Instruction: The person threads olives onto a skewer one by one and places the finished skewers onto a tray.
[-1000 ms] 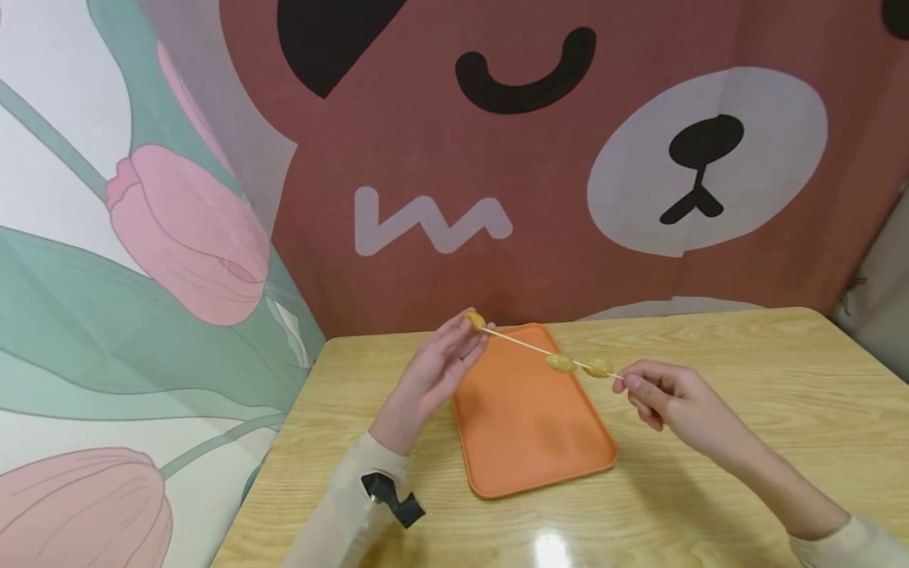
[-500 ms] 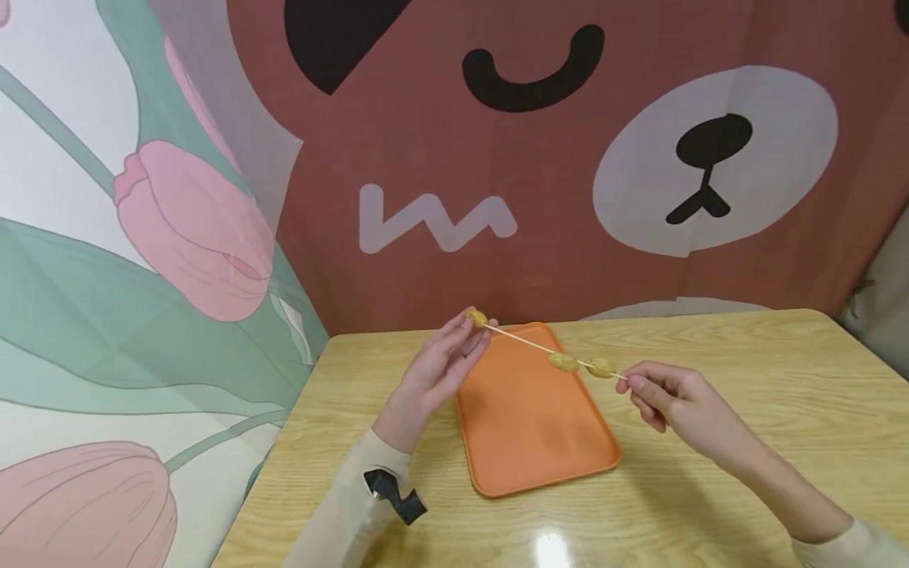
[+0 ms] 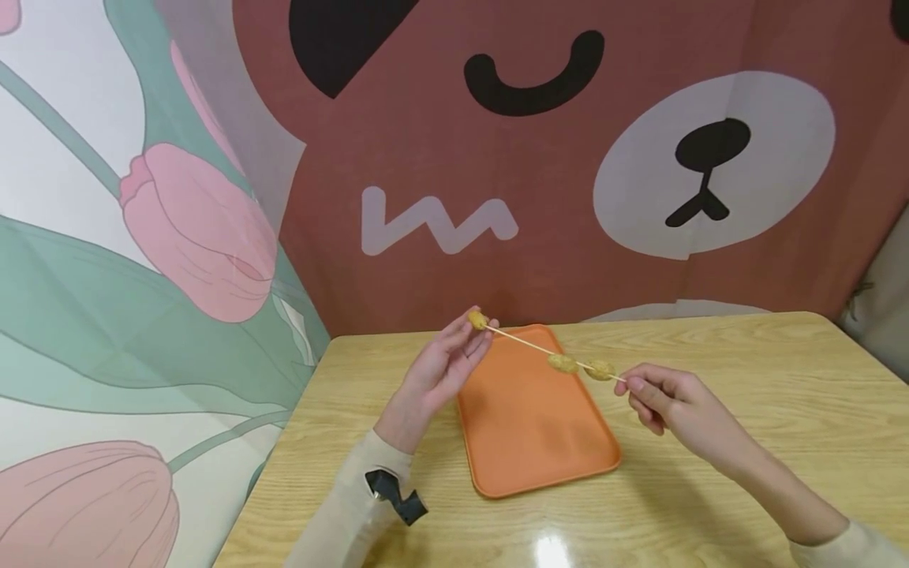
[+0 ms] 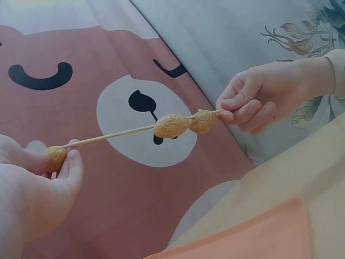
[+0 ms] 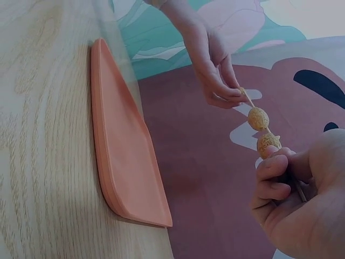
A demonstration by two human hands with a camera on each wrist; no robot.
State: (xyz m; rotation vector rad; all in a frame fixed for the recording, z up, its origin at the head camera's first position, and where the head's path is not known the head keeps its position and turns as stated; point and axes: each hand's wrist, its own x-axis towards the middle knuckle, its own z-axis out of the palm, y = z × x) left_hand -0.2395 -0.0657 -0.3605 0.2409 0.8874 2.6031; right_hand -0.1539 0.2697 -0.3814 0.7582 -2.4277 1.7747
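Observation:
A thin wooden skewer [image 3: 521,341] slants above the tray, between both hands. My right hand [image 3: 678,402] pinches it near its lower right end, and in the right wrist view its tail runs back under the palm. Two golden-brown, wrinkled fried balls [image 4: 172,125] [image 4: 203,122] are threaded on it near my right fingers. At the other end, my left hand [image 3: 440,363] pinches a third fried ball [image 4: 56,158] between thumb and fingers. The skewer's tip meets that ball; how deep it goes in cannot be seen.
An orange rectangular tray [image 3: 533,426] lies on the light wooden table [image 3: 746,355] under the hands. Behind stands a cloth backdrop [image 3: 426,284] with a bear print, and at the left hangs a tulip-print cloth [image 3: 192,229].
Hands, skewer and fried balls keep almost the same positions. The head view has shifted very slightly.

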